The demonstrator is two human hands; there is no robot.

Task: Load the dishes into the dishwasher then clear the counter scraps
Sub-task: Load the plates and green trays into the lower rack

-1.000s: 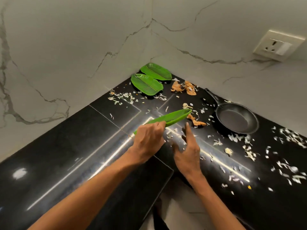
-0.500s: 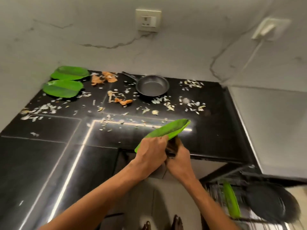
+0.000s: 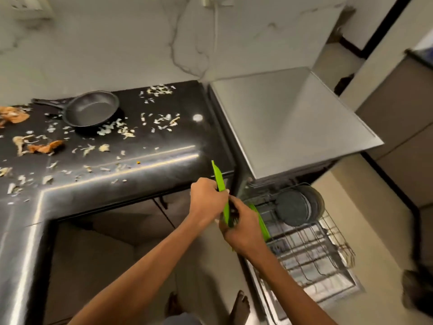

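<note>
A green leaf-shaped plate [image 3: 220, 184] stands on edge in front of the counter's corner, held between both hands. My left hand [image 3: 207, 199] grips it from the left, my right hand [image 3: 242, 227] grips its lower end from the right. Just right of my hands the dishwasher's pulled-out rack [image 3: 309, 252] holds another green plate [image 3: 262, 222] on edge and round dark plates [image 3: 296, 207]. A small black frying pan [image 3: 90, 110] sits on the black counter [image 3: 164, 146], among several pale scraps [image 3: 117, 131] and orange peels [image 3: 44, 147].
The dishwasher's steel top [image 3: 288, 118] stands right of the counter, with a pale floor beyond it. A white cable [image 3: 215, 36] hangs down the marble wall. My bare feet [image 3: 239, 306] show below, by the open rack's left edge.
The view swung right from the counter corner to the dishwasher. The green plate left the counter, turned onto its edge, and both hands now hold it beside the rack.
</note>
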